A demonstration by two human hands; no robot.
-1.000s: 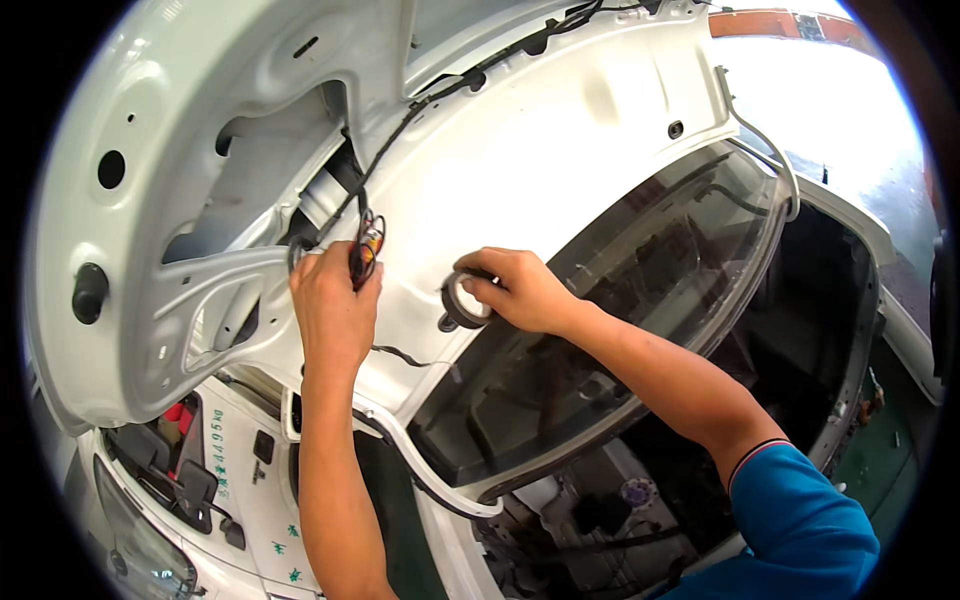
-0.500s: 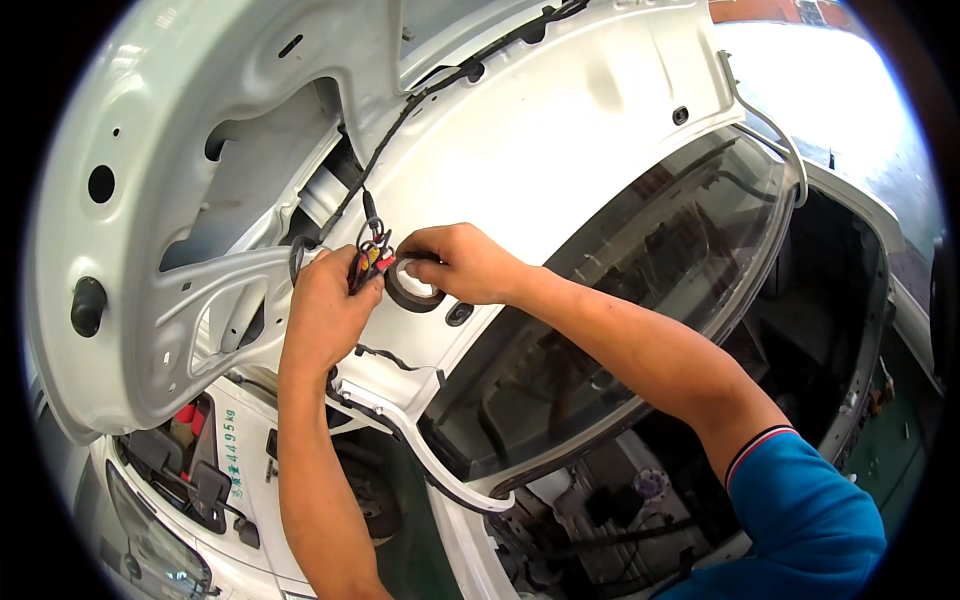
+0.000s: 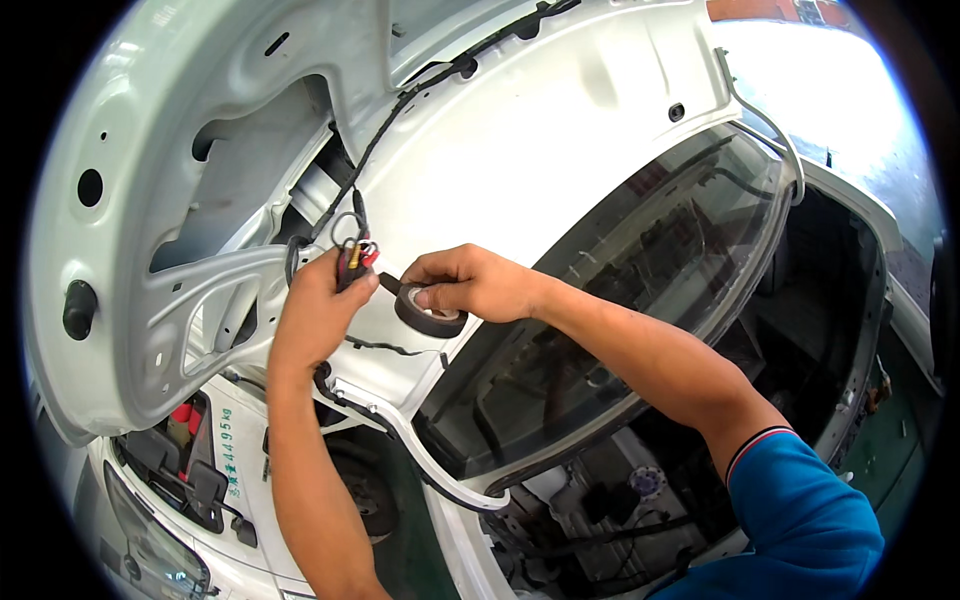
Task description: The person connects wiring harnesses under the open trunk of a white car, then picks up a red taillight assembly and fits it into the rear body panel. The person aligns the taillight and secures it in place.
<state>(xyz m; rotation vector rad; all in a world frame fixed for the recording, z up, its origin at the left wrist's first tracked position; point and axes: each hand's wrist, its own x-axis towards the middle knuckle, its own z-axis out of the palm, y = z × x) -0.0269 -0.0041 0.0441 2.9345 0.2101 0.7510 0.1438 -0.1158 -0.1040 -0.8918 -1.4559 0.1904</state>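
My left hand [image 3: 318,315] grips a bundle of coloured wires [image 3: 357,256] that comes off a black cable harness [image 3: 400,110] running up the inside of a raised white car tailgate [image 3: 520,150]. My right hand [image 3: 475,282] holds a roll of black tape [image 3: 428,315] just right of the wires. A short strip of tape stretches from the roll to the bundle. Both hands are close together in front of the tailgate's inner panel.
The tailgate's rear window glass [image 3: 620,300] lies right of the hands. A black rubber stopper [image 3: 80,308] sits at the panel's left edge. Below are a white tube [image 3: 420,460], the car body with a tail lamp [image 3: 150,550], and the open boot [image 3: 800,330].
My right hand has brought the tape roll leftward to the wire bundle, and a strip now spans from roll to wires. The view has shifted slightly.
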